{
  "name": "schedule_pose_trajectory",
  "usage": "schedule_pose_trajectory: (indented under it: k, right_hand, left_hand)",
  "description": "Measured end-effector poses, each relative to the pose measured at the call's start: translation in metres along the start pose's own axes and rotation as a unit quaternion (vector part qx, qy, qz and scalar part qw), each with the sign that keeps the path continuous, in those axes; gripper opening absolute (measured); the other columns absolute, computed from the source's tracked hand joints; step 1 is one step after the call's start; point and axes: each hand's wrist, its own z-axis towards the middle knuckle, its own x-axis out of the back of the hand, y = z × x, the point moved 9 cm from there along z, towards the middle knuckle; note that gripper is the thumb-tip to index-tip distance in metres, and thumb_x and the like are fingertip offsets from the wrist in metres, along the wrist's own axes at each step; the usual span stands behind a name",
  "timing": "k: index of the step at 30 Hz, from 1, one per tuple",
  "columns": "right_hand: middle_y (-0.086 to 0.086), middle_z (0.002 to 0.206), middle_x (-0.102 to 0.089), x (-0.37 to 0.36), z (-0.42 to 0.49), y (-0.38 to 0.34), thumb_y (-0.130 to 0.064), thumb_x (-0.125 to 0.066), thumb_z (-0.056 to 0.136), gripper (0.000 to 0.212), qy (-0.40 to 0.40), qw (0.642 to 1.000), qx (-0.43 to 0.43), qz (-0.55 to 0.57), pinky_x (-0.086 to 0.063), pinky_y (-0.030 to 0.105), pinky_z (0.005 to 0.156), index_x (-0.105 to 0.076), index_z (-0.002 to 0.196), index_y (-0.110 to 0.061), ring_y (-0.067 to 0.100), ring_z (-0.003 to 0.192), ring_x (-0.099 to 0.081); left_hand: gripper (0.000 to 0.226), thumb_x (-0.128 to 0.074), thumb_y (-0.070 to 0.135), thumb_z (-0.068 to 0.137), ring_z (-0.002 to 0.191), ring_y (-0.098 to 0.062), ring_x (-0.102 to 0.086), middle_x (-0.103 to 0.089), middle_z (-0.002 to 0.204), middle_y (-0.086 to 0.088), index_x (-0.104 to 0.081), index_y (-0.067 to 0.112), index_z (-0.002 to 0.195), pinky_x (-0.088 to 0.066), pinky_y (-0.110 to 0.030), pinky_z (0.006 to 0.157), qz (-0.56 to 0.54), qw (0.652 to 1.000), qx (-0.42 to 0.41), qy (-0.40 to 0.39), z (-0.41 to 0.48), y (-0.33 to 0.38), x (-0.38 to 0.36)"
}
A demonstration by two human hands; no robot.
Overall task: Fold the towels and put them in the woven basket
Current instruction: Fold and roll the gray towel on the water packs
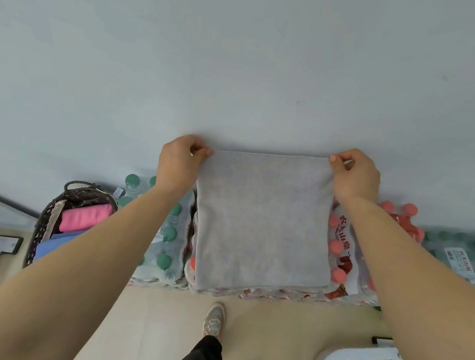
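Pale wall [249, 44] is filling most of the view, and shrink-wrapped packs of bottled water are lining its foot on a beige floor [149, 320]. The person is standing over them, holding a grey towel [260, 222] across the red-capped pack [341, 255]. The towel's near hem is lying along that pack's near edge. Its far hem is running left to right by the wall.

Each hand is pinching one far corner between thumb and fingers: the left hand [180, 156] is gripping the far left corner, the right hand [355, 178] the far right one. Whether the far hem is resting on the pack or lifted off it, I cannot tell.

The cloth is looking almost square and flat, so I am guessing another fold is coming, with the far hem being drawn toward the near one.

The woven basket [40, 225] is sitting on the floor to the left, beyond the green-capped pack [167, 234], and is already holding a pink towel [84, 216] and a blue towel [53, 245]. The left hand is the nearer one to it, so the folded towel will be travelling leftward over the green caps.
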Motion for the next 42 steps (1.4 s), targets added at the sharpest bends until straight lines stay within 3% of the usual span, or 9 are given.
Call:
schedule_pose_trajectory:
  k: [8,13,19,23,30,34,38,42]
  right_hand:
    - [-0.004,0.08,-0.064,0.01,-0.038,0.031,-0.037,-0.063,0.093,0.014,0.005,0.998,-0.014,0.063,-0.048,0.031,0.07,-0.065,0.087,-0.024,0.018,0.074,-0.061]
    - [0.007,0.075,-0.07,0.004,-0.08,0.068,-0.026,-0.061,0.097,0.013,-0.064,0.986,-0.05,0.145,-0.049,0.031,0.054,-0.063,0.086,-0.021,0.019,0.054,-0.06]
    - [0.011,0.076,-0.071,0.005,-0.122,0.118,-0.01,-0.065,0.091,0.008,-0.115,0.972,-0.102,0.18,-0.057,0.041,0.064,-0.068,0.084,-0.013,0.022,0.065,-0.064]
    - [0.01,0.07,-0.07,0.006,-0.141,0.14,-0.019,-0.071,0.089,0.013,-0.123,0.97,-0.122,0.173,-0.059,0.05,0.07,-0.068,0.082,-0.008,0.024,0.061,-0.063]
    - [0.002,0.081,-0.07,0.002,-0.152,0.153,-0.02,-0.078,0.083,0.011,-0.13,0.985,-0.084,0.07,-0.055,0.035,0.073,-0.068,0.083,-0.017,0.021,0.077,-0.067]
    - [-0.001,0.08,-0.068,-0.007,-0.152,0.163,-0.023,-0.077,0.084,0.011,-0.153,0.986,-0.066,0.015,-0.054,0.034,0.068,-0.066,0.082,-0.021,0.02,0.076,-0.065]
    - [-0.002,0.093,-0.064,-0.015,-0.156,0.163,-0.027,-0.073,0.086,0.009,-0.173,0.98,-0.03,-0.091,-0.054,0.038,0.076,-0.064,0.084,-0.027,0.018,0.081,-0.061]
    - [0.003,0.107,-0.052,-0.013,-0.15,0.122,-0.036,-0.068,0.083,0.019,-0.103,0.954,0.112,-0.26,-0.049,0.038,0.082,-0.065,0.097,-0.023,0.026,0.1,-0.052]
  left_hand:
    - [0.006,-0.072,0.024,0.086,0.064,-0.018,-0.061,-0.068,0.079,0.007,-0.071,0.02,0.082,-0.053,-0.034,0.067,-0.043,0.998,0.04,-0.008,-0.043,-0.015,-0.003]
    - [0.01,-0.075,0.031,0.084,0.068,-0.008,-0.062,-0.069,0.081,0.009,-0.07,0.022,0.083,-0.048,-0.02,0.061,-0.028,0.998,0.053,-0.015,-0.099,-0.028,-0.009]
    - [0.011,-0.073,0.035,0.086,0.07,-0.01,-0.065,-0.068,0.079,0.011,-0.071,0.024,0.083,-0.055,-0.031,0.067,-0.015,0.996,0.082,-0.02,-0.155,-0.046,-0.015]
    - [0.01,-0.072,0.033,0.086,0.069,-0.013,-0.065,-0.068,0.076,0.009,-0.07,0.024,0.083,-0.056,-0.034,0.068,-0.014,0.996,0.085,-0.022,-0.181,-0.049,-0.02]
    - [0.008,-0.071,0.024,0.086,0.07,-0.005,-0.06,-0.063,0.076,0.009,-0.064,0.024,0.091,-0.042,-0.016,0.058,0.04,0.995,0.077,-0.043,-0.201,-0.052,-0.03]
    - [0.007,-0.069,0.023,0.085,0.072,-0.009,-0.061,-0.062,0.073,0.01,-0.063,0.023,0.09,-0.047,-0.023,0.061,0.095,0.991,0.06,-0.075,-0.201,-0.059,-0.039]
    - [0.009,-0.068,0.025,0.083,0.075,-0.014,-0.062,-0.063,0.077,0.012,-0.064,0.024,0.092,-0.05,-0.028,0.065,0.184,0.973,0.024,-0.135,-0.198,-0.064,-0.054]
    - [0.013,-0.066,0.036,0.083,0.086,-0.022,-0.059,-0.061,0.084,0.005,-0.068,0.024,0.089,-0.05,-0.032,0.062,0.303,0.943,-0.068,-0.118,-0.183,-0.044,-0.064]
